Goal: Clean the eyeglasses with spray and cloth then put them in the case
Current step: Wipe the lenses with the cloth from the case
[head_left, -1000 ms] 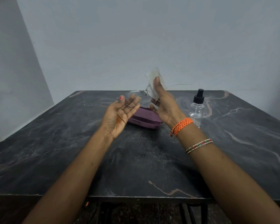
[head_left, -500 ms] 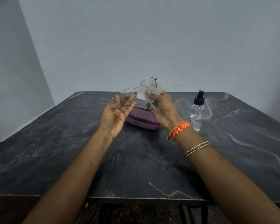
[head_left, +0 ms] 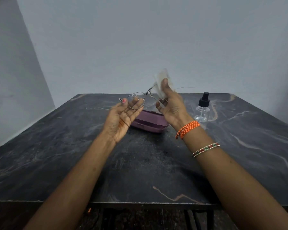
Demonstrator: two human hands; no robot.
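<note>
Thin metal-framed eyeglasses (head_left: pixel 140 97) hang in the air above the table's middle. My left hand (head_left: pixel 121 117) holds their left lens from below with the fingertips. My right hand (head_left: pixel 170 105) pinches a small white cloth (head_left: pixel 161 82) over the right lens, thumb on the near side. One thin temple arm sticks out to the right. Below the hands a closed purple case (head_left: pixel 150 123) lies on the dark marble table (head_left: pixel 140 163). A clear spray bottle (head_left: pixel 202 108) with a black pump top stands to the right of the case.
The table meets a plain grey wall (head_left: pixel 140 47) at the back. A white panel (head_left: pixel 10 72) leans at the left. The table's front edge (head_left: pixel 140 202) runs across the bottom, with dark frame bars beneath.
My right hand has slid the cloth up over the right lens again after dropping it lower half a second ago. The glasses tilted slightly; my left hand stayed roughly in place.
</note>
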